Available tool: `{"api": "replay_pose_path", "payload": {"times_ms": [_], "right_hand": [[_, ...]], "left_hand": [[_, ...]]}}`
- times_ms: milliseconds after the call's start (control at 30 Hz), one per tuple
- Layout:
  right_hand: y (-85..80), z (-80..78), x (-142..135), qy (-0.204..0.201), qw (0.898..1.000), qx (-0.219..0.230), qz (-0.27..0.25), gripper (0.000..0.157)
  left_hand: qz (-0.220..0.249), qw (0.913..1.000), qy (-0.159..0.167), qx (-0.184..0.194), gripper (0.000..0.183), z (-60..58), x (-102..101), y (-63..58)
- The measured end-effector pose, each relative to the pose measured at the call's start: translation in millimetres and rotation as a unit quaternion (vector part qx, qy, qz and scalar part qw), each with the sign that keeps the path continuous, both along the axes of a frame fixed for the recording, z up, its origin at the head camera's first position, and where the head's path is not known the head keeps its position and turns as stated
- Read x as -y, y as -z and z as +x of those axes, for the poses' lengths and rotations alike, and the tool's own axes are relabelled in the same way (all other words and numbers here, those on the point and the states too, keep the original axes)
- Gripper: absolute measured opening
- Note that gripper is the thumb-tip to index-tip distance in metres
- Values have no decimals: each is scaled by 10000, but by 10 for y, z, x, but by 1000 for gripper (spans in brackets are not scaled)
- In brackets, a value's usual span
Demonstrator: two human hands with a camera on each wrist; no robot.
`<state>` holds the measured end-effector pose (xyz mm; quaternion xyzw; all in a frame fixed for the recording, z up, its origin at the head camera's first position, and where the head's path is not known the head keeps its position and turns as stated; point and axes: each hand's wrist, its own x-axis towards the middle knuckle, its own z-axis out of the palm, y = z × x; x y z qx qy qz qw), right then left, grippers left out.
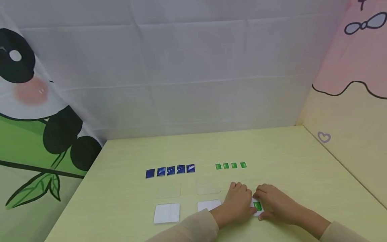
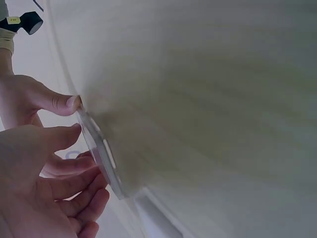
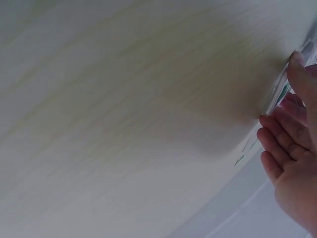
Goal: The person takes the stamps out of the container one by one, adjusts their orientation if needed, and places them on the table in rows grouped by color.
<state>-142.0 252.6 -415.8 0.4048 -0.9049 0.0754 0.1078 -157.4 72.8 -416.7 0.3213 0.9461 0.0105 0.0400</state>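
Observation:
A white, rounded square tile [image 1: 257, 214] with a small green square [image 1: 257, 206] on top is at the front right. My left hand [image 1: 237, 205] grips its left side and my right hand [image 1: 276, 203] its right side, thumbs at the near part. In the left wrist view the tile [image 2: 102, 151] appears edge-on, low over the table, with fingers of both hands around it. The right wrist view catches my right hand [image 3: 292, 144] pinching the tile's edge, a strip of green showing. Beside my left wrist lies another white tile [image 1: 208, 204], partly hidden by that arm.
Further left is a white tile [image 1: 166, 213]. Two clear square plates [image 1: 168, 190] [image 1: 208, 186] lie behind the white tiles. Farther back are a row of several dark blue squares [image 1: 170, 170] and one of several small green squares [image 1: 234, 165]. A white cloth [image 1: 193, 67] hangs behind the table [image 1: 121, 201].

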Motion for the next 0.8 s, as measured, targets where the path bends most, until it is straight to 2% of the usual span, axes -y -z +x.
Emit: {"api": "replay_pose_path", "payload": {"times_ms": [200, 433, 800], "right_hand": [[-2, 13, 6, -37, 9999, -143, 4, 54], [-9, 27, -11, 57, 9999, 37, 115, 50], [-8, 31, -22, 71, 10000, 19, 66, 53]], "left_hand": [[138, 9995, -293, 41, 45, 49, -87, 31], [71, 9992, -359, -140, 46, 75, -143, 59], [63, 9979, -634, -72, 45, 74, -186, 13]]}}
